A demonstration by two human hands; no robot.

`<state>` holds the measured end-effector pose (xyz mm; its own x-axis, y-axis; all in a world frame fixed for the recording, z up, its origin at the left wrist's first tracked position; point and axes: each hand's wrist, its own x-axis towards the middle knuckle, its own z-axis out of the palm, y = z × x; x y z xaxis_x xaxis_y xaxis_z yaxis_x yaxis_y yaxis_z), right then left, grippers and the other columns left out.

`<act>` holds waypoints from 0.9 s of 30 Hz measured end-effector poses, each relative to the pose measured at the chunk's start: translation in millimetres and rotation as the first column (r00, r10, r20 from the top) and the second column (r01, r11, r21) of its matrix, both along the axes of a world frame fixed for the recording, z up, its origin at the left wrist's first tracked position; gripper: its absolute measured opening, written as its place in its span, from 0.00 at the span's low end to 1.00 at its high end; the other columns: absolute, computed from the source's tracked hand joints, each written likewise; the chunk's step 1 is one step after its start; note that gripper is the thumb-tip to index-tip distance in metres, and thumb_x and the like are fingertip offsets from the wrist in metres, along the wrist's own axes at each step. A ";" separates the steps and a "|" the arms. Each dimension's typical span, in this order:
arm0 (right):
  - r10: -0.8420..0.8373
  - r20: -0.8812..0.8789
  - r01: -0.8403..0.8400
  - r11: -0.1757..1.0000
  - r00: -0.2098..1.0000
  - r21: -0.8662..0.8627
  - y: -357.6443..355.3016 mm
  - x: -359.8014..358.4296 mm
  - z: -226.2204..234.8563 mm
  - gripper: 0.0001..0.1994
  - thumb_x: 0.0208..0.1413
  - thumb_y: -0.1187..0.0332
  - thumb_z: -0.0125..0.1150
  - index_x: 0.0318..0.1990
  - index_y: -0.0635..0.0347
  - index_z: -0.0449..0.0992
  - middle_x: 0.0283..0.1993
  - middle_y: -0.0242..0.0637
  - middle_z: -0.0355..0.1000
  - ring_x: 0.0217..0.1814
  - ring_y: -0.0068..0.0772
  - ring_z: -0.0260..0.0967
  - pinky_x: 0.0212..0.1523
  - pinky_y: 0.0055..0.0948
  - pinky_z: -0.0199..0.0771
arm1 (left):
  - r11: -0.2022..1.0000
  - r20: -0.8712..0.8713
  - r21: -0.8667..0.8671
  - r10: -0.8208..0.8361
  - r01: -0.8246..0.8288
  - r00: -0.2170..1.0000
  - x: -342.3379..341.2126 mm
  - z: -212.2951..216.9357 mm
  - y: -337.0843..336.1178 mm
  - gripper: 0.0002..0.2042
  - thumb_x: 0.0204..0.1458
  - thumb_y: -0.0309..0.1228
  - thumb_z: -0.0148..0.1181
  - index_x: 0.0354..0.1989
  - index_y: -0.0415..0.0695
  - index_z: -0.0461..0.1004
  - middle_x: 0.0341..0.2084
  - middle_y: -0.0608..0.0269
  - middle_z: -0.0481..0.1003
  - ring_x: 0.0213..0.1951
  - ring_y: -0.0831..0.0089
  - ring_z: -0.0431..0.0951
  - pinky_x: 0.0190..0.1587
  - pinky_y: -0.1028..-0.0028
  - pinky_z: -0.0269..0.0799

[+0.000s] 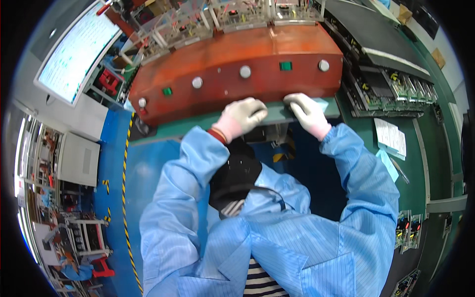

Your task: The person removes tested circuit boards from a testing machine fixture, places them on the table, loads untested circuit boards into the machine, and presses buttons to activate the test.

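1. Head view, looking straight down: both hands in pale knit gloves, pressed flat on a green board [277, 113] lying on the ledge at the front edge of the worktop, right under the orange machine housing [237, 74].
2. Left hand [241, 117] resting on top of the board's left part, fingers curled loosely over it, not clamped around anything. Right hand [308, 114] spread over the right end, fingers flat, touching the pale blue corner there.
3. Hands near each other but apart, one on each half of the board. Blue coat sleeves coming up from the lower edge.
4. Round silver buttons [245, 72] and a green square button [285, 66] on the housing face, just above the hands, untouched.
5. Off toward the right edge of the worktop: racks of circuit boards [405, 86] and a white paper sheet [391, 136]. Monitor [74, 52] up by the far left corner.
6. Doing it well, probably: even pressure from both palms, board kept square to the housing, fingertips clear of the gap underneath.
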<state>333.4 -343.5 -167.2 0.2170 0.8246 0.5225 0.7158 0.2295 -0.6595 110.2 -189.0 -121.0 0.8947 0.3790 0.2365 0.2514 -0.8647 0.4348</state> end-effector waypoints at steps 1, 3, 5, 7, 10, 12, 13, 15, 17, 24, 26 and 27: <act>-0.005 0.006 0.005 1.000 1.000 -0.029 -2.7 -0.7 0.2 0.12 0.67 0.74 0.53 0.53 0.62 0.79 0.52 0.39 0.78 0.50 0.37 0.77 0.56 0.29 0.76 | 0.999 0.069 -0.038 -0.010 0.012 0.998 5.6 -8.0 1.8 0.11 0.62 0.40 0.58 0.43 0.48 0.82 0.38 0.63 0.81 0.36 0.59 0.80 0.42 0.66 0.75; -0.014 -0.002 0.014 1.000 1.000 -0.011 -2.5 -4.1 2.4 0.12 0.64 0.75 0.54 0.51 0.63 0.79 0.50 0.40 0.79 0.48 0.40 0.77 0.54 0.31 0.77 | 1.000 0.138 -0.025 0.014 -0.011 0.990 11.2 -21.7 0.6 0.10 0.61 0.38 0.59 0.39 0.47 0.82 0.34 0.64 0.80 0.33 0.60 0.79 0.39 0.66 0.74; -0.031 0.042 0.031 1.000 0.999 0.006 -3.2 -7.5 9.3 0.11 0.62 0.76 0.55 0.49 0.63 0.80 0.48 0.41 0.79 0.46 0.41 0.77 0.52 0.32 0.77 | 1.000 0.213 -0.005 -0.002 0.003 0.977 14.8 -27.1 -2.9 0.08 0.59 0.37 0.61 0.37 0.48 0.82 0.32 0.65 0.79 0.32 0.60 0.79 0.38 0.66 0.74; -0.062 0.133 0.058 0.998 0.989 0.033 -0.8 -13.8 15.0 0.11 0.58 0.75 0.59 0.47 0.62 0.82 0.45 0.41 0.80 0.43 0.43 0.77 0.49 0.35 0.77 | 1.000 0.298 0.030 -0.013 0.005 0.954 12.7 -33.1 -4.8 0.05 0.55 0.35 0.64 0.34 0.48 0.81 0.29 0.65 0.78 0.29 0.60 0.77 0.35 0.66 0.73; -0.071 0.230 0.068 0.997 0.971 0.020 3.8 -19.8 18.5 0.11 0.56 0.76 0.60 0.45 0.61 0.82 0.44 0.41 0.80 0.41 0.44 0.77 0.47 0.35 0.77 | 0.996 0.372 0.091 -0.015 -0.021 0.928 14.4 -37.7 -2.8 0.04 0.52 0.33 0.66 0.32 0.49 0.81 0.29 0.66 0.77 0.27 0.62 0.77 0.33 0.67 0.72; -0.092 0.260 0.093 0.996 0.961 0.007 6.1 -20.3 19.0 0.11 0.54 0.77 0.61 0.45 0.62 0.82 0.43 0.41 0.81 0.41 0.44 0.76 0.46 0.34 0.77 | 0.984 0.439 0.172 -0.043 -0.037 0.897 15.1 -37.7 -4.9 0.04 0.51 0.34 0.67 0.30 0.49 0.80 0.28 0.66 0.76 0.25 0.63 0.76 0.31 0.68 0.71; -0.106 0.252 0.110 0.994 0.962 -0.003 4.5 -20.5 19.8 0.11 0.54 0.76 0.62 0.44 0.60 0.83 0.43 0.40 0.81 0.41 0.43 0.77 0.46 0.34 0.77 | 0.982 0.455 0.184 -0.046 -0.044 0.889 17.6 -36.7 -4.6 0.05 0.52 0.35 0.67 0.29 0.49 0.80 0.27 0.66 0.75 0.24 0.63 0.75 0.30 0.67 0.71; -0.068 0.239 0.078 0.996 0.969 -0.034 3.5 -20.2 22.5 0.11 0.56 0.77 0.60 0.45 0.62 0.82 0.43 0.41 0.81 0.42 0.43 0.77 0.48 0.34 0.76 | 0.982 0.456 0.154 0.025 -0.106 0.889 19.9 -33.6 -3.2 0.06 0.53 0.36 0.66 0.28 0.49 0.79 0.26 0.66 0.74 0.24 0.63 0.74 0.30 0.67 0.70; -0.061 0.243 0.075 0.996 0.968 -0.049 3.9 -19.0 21.5 0.12 0.57 0.79 0.58 0.46 0.64 0.82 0.44 0.42 0.80 0.43 0.43 0.77 0.51 0.33 0.76 | 0.980 0.471 0.137 0.063 -0.144 0.880 22.7 -36.5 -5.0 0.07 0.53 0.37 0.65 0.27 0.50 0.78 0.25 0.66 0.73 0.24 0.63 0.74 0.30 0.67 0.70; -0.094 0.260 0.120 0.989 0.961 -0.086 5.8 -19.7 14.7 0.12 0.61 0.79 0.55 0.48 0.64 0.81 0.47 0.42 0.81 0.47 0.40 0.77 0.54 0.31 0.75 | 0.958 0.524 0.144 0.139 -0.248 0.840 24.4 -48.7 -5.1 0.12 0.56 0.42 0.63 0.24 0.50 0.76 0.24 0.63 0.75 0.22 0.60 0.77 0.27 0.64 0.73; -0.131 0.233 0.153 0.985 0.964 -0.077 4.0 -21.5 14.1 0.12 0.62 0.79 0.54 0.49 0.65 0.81 0.48 0.43 0.81 0.47 0.40 0.77 0.54 0.31 0.76 | 0.959 0.530 0.149 0.130 -0.243 0.838 25.2 -50.3 -7.6 0.14 0.56 0.43 0.61 0.23 0.49 0.77 0.25 0.62 0.76 0.23 0.59 0.79 0.28 0.64 0.74; -0.118 0.236 0.139 0.987 0.964 -0.076 3.6 -21.5 14.1 0.12 0.62 0.79 0.54 0.49 0.65 0.81 0.48 0.43 0.81 0.47 0.40 0.77 0.54 0.31 0.76 | 0.955 0.533 0.148 0.142 -0.257 0.834 25.6 -50.5 -7.7 0.14 0.56 0.43 0.61 0.23 0.49 0.77 0.25 0.62 0.76 0.23 0.59 0.79 0.28 0.64 0.74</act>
